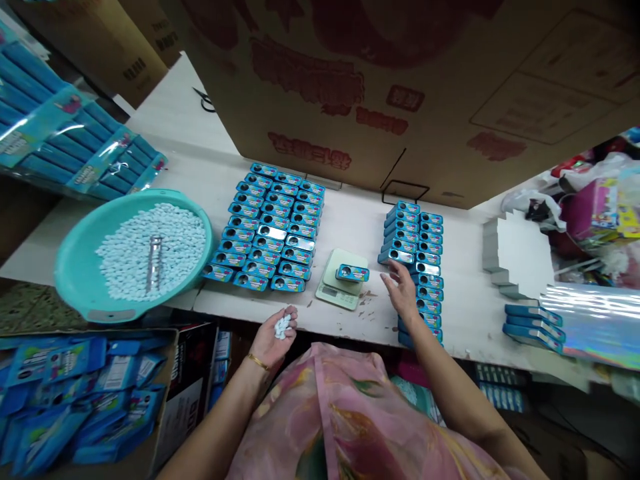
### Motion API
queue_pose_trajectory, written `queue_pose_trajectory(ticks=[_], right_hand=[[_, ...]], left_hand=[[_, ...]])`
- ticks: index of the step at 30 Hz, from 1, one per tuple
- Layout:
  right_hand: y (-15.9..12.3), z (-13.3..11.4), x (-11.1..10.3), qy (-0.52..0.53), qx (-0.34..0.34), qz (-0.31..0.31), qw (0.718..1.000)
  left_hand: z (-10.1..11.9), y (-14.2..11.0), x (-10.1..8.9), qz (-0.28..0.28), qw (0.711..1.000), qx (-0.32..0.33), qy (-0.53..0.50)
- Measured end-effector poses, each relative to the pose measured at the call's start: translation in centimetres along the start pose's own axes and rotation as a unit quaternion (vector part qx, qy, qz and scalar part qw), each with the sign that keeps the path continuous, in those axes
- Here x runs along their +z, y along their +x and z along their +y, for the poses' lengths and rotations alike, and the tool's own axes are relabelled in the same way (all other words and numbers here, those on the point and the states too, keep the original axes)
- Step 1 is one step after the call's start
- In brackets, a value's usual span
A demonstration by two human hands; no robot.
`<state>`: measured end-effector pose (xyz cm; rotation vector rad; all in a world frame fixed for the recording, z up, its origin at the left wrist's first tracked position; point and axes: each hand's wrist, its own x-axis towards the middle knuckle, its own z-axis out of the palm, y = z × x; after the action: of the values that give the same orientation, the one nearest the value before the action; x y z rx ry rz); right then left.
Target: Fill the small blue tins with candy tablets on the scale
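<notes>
The left hand's fingers [291, 316] are open and gently curled, palm up, with a small heap of pale pellets [283, 327] lying in the palm. A gold bracelet [259, 362] circles that wrist. The right hand's fingers [394, 277] are loosely spread, the thumb apart, with nothing held between them; they are by the near end of the left column of the right tins [401, 256], and whether a fingertip touches one I cannot tell.

Between the hands, near the front edge of the table [370, 323], one blue tin [353, 273] lies on the plate of a pale scale [339, 279], clear of both hands. Left of the scale, the left tins [265, 257] lie in three close columns. The right tins form two columns running away from the person, stacked in places.

Further left, a turquoise tub [73, 283] holds many more pellets, with a shiny cylinder [154, 263] lying on them. Clear-wrapped blue packs [75, 133] are behind the tub, and below it a carton [165, 400] holds loose blue packets [85, 400]. Scissors [204, 101] lie beside the large cardboard box [400, 100] at the back. To the far right are a white stack [520, 253], three blue boxes [534, 325] and a shiny sheet [595, 323].
</notes>
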<state>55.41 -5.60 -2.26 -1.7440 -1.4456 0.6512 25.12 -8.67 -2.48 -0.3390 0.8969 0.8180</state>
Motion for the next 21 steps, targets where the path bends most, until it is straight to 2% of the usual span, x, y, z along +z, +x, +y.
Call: queue_pose_trajectory(ticks=[3,7,15,21], right_hand=[[0.0,-0.1,-1.1,0.009,0.006,0.038,0.999],[0.1,-0.5,-0.9,-0.002,-0.004,0.056,0.998],[1.0,-1.7,0.9,-0.11,-0.096,-0.077,0.986],[2.1,-2.0,1.9,-0.156,-0.117,-0.16,0.968]], left_hand=[[0.0,-0.5,-0.4,0.04,0.999,0.011,0.008],[-0.3,-0.8,0.2,0.071,0.997,0.021,-0.001],[0.1,-0.7,1.4,0.078,0.997,0.022,0.007],[1.0,-0.7,2.0,0.094,0.995,0.015,-0.008]])
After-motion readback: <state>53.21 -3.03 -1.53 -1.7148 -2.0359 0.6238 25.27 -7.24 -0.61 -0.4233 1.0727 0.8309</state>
